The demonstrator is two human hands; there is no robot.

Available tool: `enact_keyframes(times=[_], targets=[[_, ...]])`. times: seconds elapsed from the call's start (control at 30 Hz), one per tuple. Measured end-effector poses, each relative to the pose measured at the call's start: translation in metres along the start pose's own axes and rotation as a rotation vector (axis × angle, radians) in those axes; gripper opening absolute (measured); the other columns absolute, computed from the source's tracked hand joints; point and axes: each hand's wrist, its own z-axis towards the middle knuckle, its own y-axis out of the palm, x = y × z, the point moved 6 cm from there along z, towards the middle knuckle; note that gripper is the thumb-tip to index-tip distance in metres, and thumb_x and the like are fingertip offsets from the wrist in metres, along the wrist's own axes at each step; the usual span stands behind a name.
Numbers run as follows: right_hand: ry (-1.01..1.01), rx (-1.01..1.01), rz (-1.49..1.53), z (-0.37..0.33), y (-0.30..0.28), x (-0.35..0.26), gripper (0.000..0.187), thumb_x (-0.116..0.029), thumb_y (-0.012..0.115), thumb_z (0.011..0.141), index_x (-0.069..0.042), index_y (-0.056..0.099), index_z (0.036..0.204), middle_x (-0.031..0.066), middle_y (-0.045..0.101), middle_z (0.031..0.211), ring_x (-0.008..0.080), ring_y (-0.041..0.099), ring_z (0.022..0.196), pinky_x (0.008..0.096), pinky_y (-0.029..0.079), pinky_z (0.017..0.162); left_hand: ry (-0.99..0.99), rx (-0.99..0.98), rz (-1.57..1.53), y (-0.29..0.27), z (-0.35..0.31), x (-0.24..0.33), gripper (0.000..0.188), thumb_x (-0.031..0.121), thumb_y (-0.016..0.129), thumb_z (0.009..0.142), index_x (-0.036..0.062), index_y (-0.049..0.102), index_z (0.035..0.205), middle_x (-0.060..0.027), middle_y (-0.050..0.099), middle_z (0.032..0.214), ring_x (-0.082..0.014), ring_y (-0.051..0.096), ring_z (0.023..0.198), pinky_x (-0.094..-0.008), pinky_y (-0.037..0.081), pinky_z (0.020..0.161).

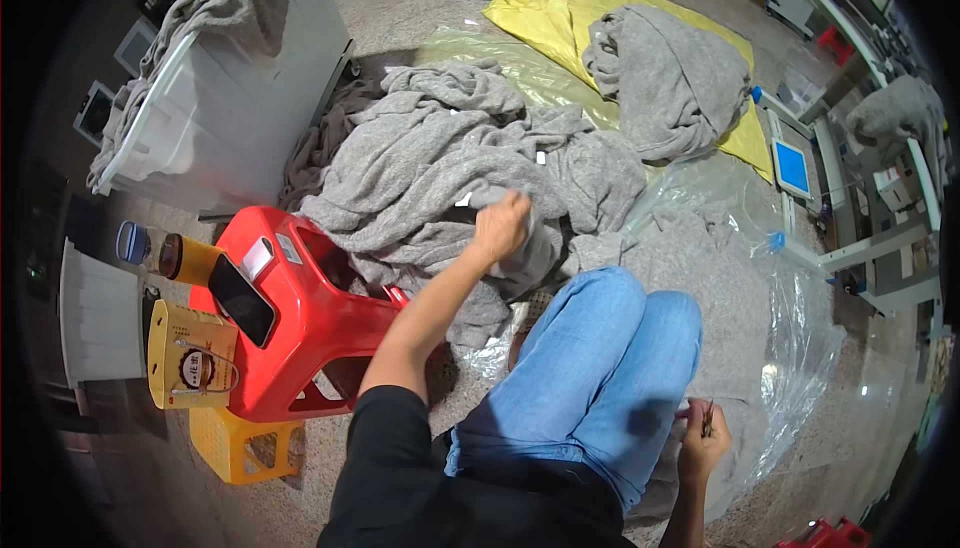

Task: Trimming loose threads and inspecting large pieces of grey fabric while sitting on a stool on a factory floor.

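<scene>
A large heap of grey knitted garments [420, 163] lies on the floor in front of my knees, with small white labels showing in it. My left hand [503, 226] reaches into the heap's near side, fingers closed on a fold of grey knit fabric. Beside my right thigh, my right hand [704, 440] is closed around a small dark metal tool [707, 420] that looks like thread snips. Its lower part is hidden in the palm. Next to that hand, more grey knit fabric [725, 338] is spread over clear plastic.
At my left stands a red stool [300, 288] bearing a phone [241, 300]; a yellow paper bag [192, 358] is beside it. A white bin [250, 78] stands behind. Another grey pile [670, 78] rests on a yellow sheet [540, 8]. A metal frame [870, 248] is at right.
</scene>
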Motion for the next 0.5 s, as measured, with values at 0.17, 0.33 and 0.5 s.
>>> enact_keyframes(times=[0.17, 0.33, 0.5], targets=[[-0.243, 0.009, 0.099, 0.040, 0.071, -0.041, 0.011, -0.008, 0.063, 0.085, -0.002, 0.060, 0.094, -0.0002, 0.059, 0.068, 0.0006, 0.040, 0.050, 0.0161, 0.030, 0.043, 0.114, 0.348, -0.470, -0.145, 0.069, 0.083, 0.025, 0.000, 0.047, 0.064, 0.0005, 0.058, 0.087, -0.0195, 0.043, 0.057, -0.0283, 0.045, 0.050, -0.0352, 0.039, 0.051], [-0.572, 0.071, 0.662, 0.084, 0.135, -0.163, 0.053, 0.000, 0.073, 0.073, -0.003, 0.048, 0.120, 0.0072, 0.055, 0.115, 0.0059, 0.048, 0.083, 0.0166, 0.039, 0.059, 0.343, 0.331, -0.573, -0.227, 0.091, 0.177, 0.012, 0.000, 0.056, 0.069, -0.0001, 0.059, 0.081, -0.0092, 0.044, 0.055, -0.0120, 0.043, 0.050, -0.0292, 0.035, 0.046], [-0.420, -0.241, 0.942, 0.112, 0.157, -0.193, 0.054, -0.003, 0.075, 0.071, -0.001, 0.049, 0.118, 0.0076, 0.059, 0.102, 0.0096, 0.055, 0.088, 0.0211, 0.046, 0.071, 0.447, 0.283, -0.540, -0.247, 0.076, 0.218, 0.016, -0.002, 0.060, 0.067, -0.0005, 0.060, 0.083, -0.0020, 0.053, 0.058, -0.0078, 0.047, 0.054, -0.0247, 0.039, 0.048]])
